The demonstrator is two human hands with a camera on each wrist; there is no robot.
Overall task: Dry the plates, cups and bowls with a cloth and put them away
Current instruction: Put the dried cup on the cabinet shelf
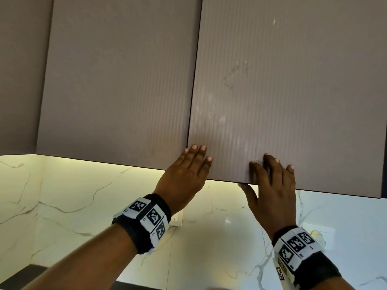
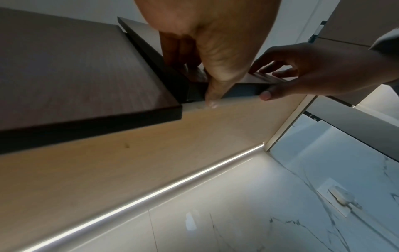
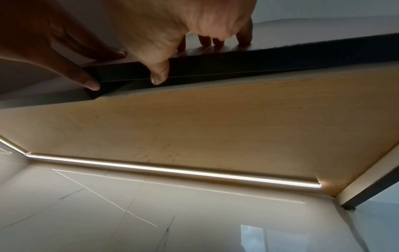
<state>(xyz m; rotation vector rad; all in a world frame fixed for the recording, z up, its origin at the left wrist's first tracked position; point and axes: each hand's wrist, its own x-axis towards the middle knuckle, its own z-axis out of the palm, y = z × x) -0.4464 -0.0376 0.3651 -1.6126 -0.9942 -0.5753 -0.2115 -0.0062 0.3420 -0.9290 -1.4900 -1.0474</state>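
No plate, cup, bowl or cloth is in view. Two taupe ribbed wall cabinet doors fill the head view. Both hands are on the lower left corner of the right door (image 1: 282, 91). My left hand (image 1: 194, 162) lays straight fingers on the door's front, and its thumb (image 2: 212, 100) reaches under the bottom corner. My right hand (image 1: 270, 174) sits beside it with fingers flat on the front and its thumb (image 3: 159, 76) hooked across the dark bottom edge (image 3: 259, 64). The left door (image 1: 117, 80) is untouched.
The cabinet's pale wooden underside (image 3: 194, 127) carries a lit LED strip (image 3: 172, 170). Below is a white marble backsplash (image 1: 73, 195) with a wall socket and plug (image 1: 318, 233). A dark surface (image 1: 21, 277) shows at the bottom left.
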